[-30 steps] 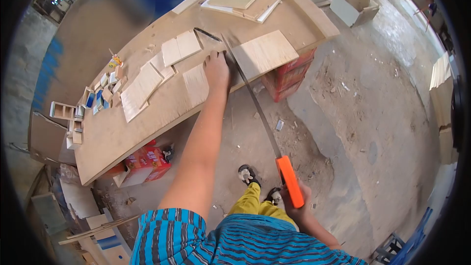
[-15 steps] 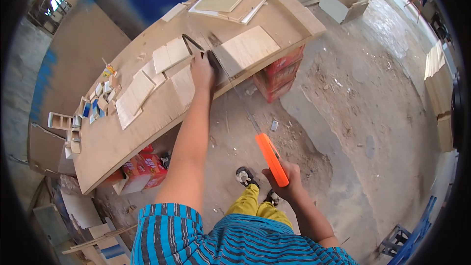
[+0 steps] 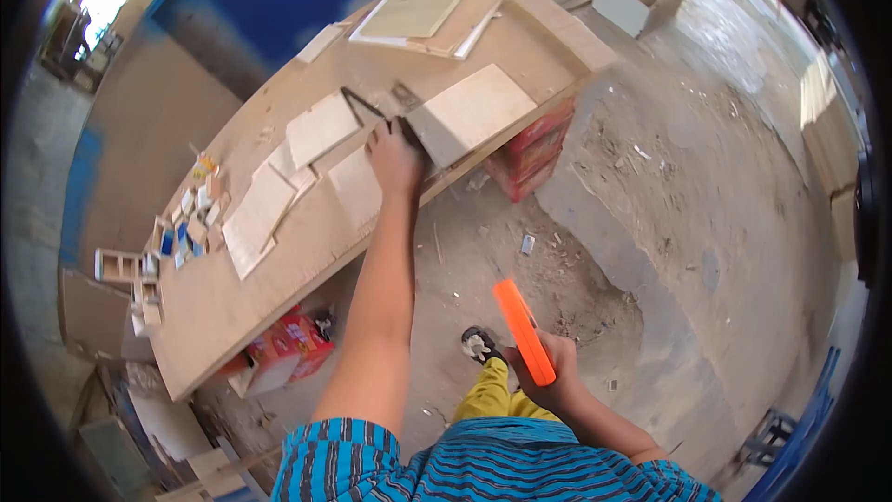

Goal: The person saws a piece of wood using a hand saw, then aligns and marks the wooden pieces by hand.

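Observation:
My right hand (image 3: pixel 550 372) is wrapped around the orange handle of a handsaw (image 3: pixel 525 333), held below the front edge of the worktable. The thin blade is smeared and hard to follow toward the table. My left hand (image 3: pixel 400 160) presses down near that edge, its fingers bent at the end of a narrow dark strip (image 3: pixel 360 100). What lies under the palm is hidden. To its right lies a pale wooden board (image 3: pixel 474 112); to its left is another light board (image 3: pixel 321 130).
Stacked panels (image 3: pixel 427 0) lie at the table's far end. Small wooden offcuts (image 3: pixel 190 223) are heaped at the left. Red boxes (image 3: pixel 534 149) stand under the worktable (image 3: pixel 200 335). Dirt and debris cover the floor, and an open box (image 3: pixel 636 0) sits beyond.
The saw handle and my right hand have come slightly back toward my body, and the blade shows less clearly. My left hand stays near the board's edge; the whole view has shifted a little.

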Motion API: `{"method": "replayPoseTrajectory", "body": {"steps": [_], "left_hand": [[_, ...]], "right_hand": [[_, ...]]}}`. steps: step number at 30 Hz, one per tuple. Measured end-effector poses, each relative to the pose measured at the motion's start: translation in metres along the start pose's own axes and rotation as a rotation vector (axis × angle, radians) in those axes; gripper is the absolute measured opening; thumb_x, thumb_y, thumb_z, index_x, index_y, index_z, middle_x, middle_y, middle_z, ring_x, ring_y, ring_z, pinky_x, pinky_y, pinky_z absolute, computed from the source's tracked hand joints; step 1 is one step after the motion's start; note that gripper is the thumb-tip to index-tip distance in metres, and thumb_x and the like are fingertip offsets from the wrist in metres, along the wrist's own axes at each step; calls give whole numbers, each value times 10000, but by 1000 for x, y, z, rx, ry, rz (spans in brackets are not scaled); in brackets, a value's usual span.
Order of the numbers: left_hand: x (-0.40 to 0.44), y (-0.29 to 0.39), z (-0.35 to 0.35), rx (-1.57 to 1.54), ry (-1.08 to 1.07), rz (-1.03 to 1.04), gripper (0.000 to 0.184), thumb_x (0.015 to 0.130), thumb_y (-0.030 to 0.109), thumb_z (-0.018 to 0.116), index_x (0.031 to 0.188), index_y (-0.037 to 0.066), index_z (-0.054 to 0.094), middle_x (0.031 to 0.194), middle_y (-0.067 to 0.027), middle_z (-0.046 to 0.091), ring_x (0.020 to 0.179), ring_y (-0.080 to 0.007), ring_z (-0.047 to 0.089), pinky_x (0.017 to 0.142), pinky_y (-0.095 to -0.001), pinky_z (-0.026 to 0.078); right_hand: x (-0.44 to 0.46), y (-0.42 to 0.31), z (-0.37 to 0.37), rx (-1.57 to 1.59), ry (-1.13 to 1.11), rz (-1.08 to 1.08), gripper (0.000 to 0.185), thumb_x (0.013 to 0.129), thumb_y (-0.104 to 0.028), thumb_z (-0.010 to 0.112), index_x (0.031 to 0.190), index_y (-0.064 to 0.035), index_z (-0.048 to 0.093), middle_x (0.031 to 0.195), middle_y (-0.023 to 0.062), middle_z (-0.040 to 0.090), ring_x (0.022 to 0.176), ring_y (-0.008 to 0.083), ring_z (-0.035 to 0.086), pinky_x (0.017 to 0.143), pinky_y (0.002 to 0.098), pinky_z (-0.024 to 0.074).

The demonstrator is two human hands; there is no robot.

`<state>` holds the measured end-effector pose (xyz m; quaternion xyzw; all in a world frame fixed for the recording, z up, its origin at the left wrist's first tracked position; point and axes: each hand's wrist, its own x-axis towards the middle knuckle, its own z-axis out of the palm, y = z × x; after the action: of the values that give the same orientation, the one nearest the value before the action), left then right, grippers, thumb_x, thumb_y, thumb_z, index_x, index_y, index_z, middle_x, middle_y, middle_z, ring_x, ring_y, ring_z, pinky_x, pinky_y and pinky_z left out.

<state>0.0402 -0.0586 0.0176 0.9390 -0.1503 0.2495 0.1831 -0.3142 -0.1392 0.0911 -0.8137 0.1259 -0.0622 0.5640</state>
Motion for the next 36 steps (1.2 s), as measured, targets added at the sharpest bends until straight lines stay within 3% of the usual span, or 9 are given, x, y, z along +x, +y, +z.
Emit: {"method": "replayPoseTrajectory", "body": {"steps": [8, 11, 12, 17, 20, 25, 28, 30, 36], "left_hand": [[3, -6, 4, 96, -29, 24, 382, 799, 134, 472, 1168, 68, 543, 1132, -146, 523, 1072, -338, 476, 938, -473, 347], [4, 4, -8, 132, -115, 8, 377, 801, 142, 474, 1166, 80, 547, 1121, -148, 516, 1072, -338, 480, 934, -474, 347], [3, -8, 8, 113, -9, 58, 369, 804, 152, 484, 1159, 83, 557, 1097, -135, 513, 1079, -330, 481, 931, -475, 348], [8, -3, 4, 149, -106, -10, 353, 817, 129, 480, 1152, 81, 579, 1139, -92, 521, 1090, -303, 483, 921, -479, 360], [7, -8, 4, 126, -108, 0, 362, 820, 125, 476, 1165, 84, 575, 1142, -93, 526, 1094, -301, 481, 922, -486, 360], [8, -5, 2, 112, -98, -10, 384, 822, 128, 465, 1192, 90, 563, 1117, -110, 532, 1090, -310, 477, 923, -491, 355], [4, -3, 1, 117, -12, 17, 389, 824, 130, 461, 1199, 93, 556, 1093, -120, 532, 1075, -316, 478, 923, -491, 349], [3, 0, -3, 101, -82, -4, 377, 824, 133, 463, 1184, 93, 568, 1082, -119, 530, 1067, -316, 480, 922, -490, 347], [-7, 5, -5, 65, -71, 11, 304, 827, 123, 485, 1090, 84, 631, 1064, -118, 535, 1068, -308, 483, 941, -469, 339]], "right_hand": [[42, 17, 35, 59, 91, -152, 212, 796, -233, 694, 855, -53, 599, 693, 171, 589, 641, 372, 587, 550, 404, 466], [38, 14, 6, 105, 11, -26, 223, 798, -237, 697, 842, -46, 590, 675, 171, 578, 620, 364, 578, 544, 390, 462], [24, 18, 3, 69, -27, -22, 212, 796, -213, 702, 818, -38, 585, 649, 163, 564, 598, 355, 570, 543, 369, 464], [-31, 35, -8, 73, 17, -26, 166, 780, -162, 715, 797, -44, 598, 646, 142, 574, 597, 348, 579, 543, 367, 469], [-5, 23, 1, 81, -36, 22, 169, 780, -168, 717, 818, -49, 603, 658, 141, 582, 613, 347, 591, 549, 367, 472], [36, 14, 36, 69, 90, -177, 189, 793, -177, 708, 833, -36, 589, 663, 141, 570, 603, 353, 567, 551, 362, 467], [30, 21, 30, 116, 68, -143, 189, 803, -174, 700, 830, -29, 583, 662, 136, 566, 593, 345, 555, 550, 357, 461], [27, 20, 12, 168, 31, -25, 179, 801, -162, 704, 818, -32, 583, 652, 128, 566, 575, 329, 559, 535, 355, 452], [-11, 45, 21, 121, 27, -152, 141, 766, -102, 722, 811, -37, 605, 663, 113, 592, 576, 294, 611, 532, 331, 479]]}}
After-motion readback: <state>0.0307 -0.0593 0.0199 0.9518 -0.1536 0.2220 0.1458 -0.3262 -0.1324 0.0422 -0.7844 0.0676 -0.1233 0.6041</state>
